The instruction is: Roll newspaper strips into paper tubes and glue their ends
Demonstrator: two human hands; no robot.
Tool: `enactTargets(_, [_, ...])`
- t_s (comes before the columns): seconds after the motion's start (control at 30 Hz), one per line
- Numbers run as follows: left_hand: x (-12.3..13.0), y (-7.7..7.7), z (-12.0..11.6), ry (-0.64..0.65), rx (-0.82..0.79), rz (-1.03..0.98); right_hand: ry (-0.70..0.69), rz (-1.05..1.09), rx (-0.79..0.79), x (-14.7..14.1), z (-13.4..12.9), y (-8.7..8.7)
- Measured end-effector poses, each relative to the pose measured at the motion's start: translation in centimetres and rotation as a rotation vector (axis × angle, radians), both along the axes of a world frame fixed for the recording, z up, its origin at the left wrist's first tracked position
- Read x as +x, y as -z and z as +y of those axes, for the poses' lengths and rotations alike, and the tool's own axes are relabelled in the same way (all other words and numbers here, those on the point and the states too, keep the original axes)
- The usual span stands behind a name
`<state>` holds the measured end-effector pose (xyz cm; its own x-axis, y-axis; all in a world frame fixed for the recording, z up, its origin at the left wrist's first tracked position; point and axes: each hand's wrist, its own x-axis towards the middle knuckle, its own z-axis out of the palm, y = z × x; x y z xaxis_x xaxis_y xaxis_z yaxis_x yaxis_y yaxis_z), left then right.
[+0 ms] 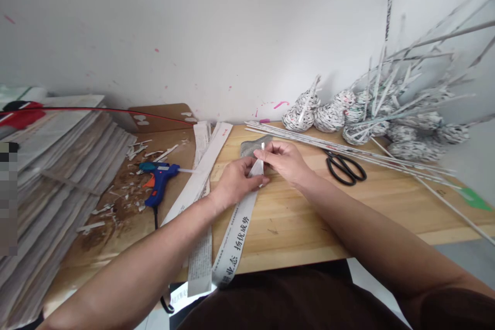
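A long newspaper strip with printed characters runs from the table's front edge up to both hands. Its far end is rolled into a thin white tube standing between my fingers. My left hand is closed on the strip, thumb and fingers pinching it near the rolled part. With thumb and fingertips, my right hand pinches the upper end of the rolled paper. Behind the hands lies a grey flat piece, partly covered by them. More newspaper strips lie to the left of my left hand.
A blue glue gun lies on cardboard among paper scraps, beside a tall stack of newspaper. Black scissors and thin paper rods lie to the right. Several woven paper shapes stand against the wall.
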<state>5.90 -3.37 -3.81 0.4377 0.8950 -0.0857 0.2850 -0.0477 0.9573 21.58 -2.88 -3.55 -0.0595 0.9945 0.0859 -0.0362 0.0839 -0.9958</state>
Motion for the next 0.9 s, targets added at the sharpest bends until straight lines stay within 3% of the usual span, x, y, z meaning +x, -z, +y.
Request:
enactTargets(0.1, [-0.2, 0.3, 0.0, 0.053, 0.025, 0.064, 0.009, -0.038, 0.021, -0.2, 0.0, 0.1])
enactTargets(0.23, [-0.3, -0.2, 0.1, 0.109, -0.213, -0.097, 0.006, -0.053, 0.058, 0.0, 0.0, -0.1])
enactTargets(0.37, [-0.1, -0.8, 0.1, -0.004, -0.385, -0.337, 0.030, -0.116, 0.099, 0.1, -0.1, -0.2])
enactTargets(0.47, [0.2, -0.4, 0.0, -0.054, -0.351, -0.357, 0.047, -0.150, 0.082, -0.2, -0.2, 0.0])
enactTargets(0.63, [0.2, 0.4, 0.0, -0.062, -0.235, -0.298, 0.044, -0.018, -0.026, -0.7, -0.4, 0.1])
enactTargets(0.9, [0.1, 0.1, 0.0, -0.012, -0.262, -0.279, -0.120, 0.084, -0.099, 0.1, -0.2, -0.6])
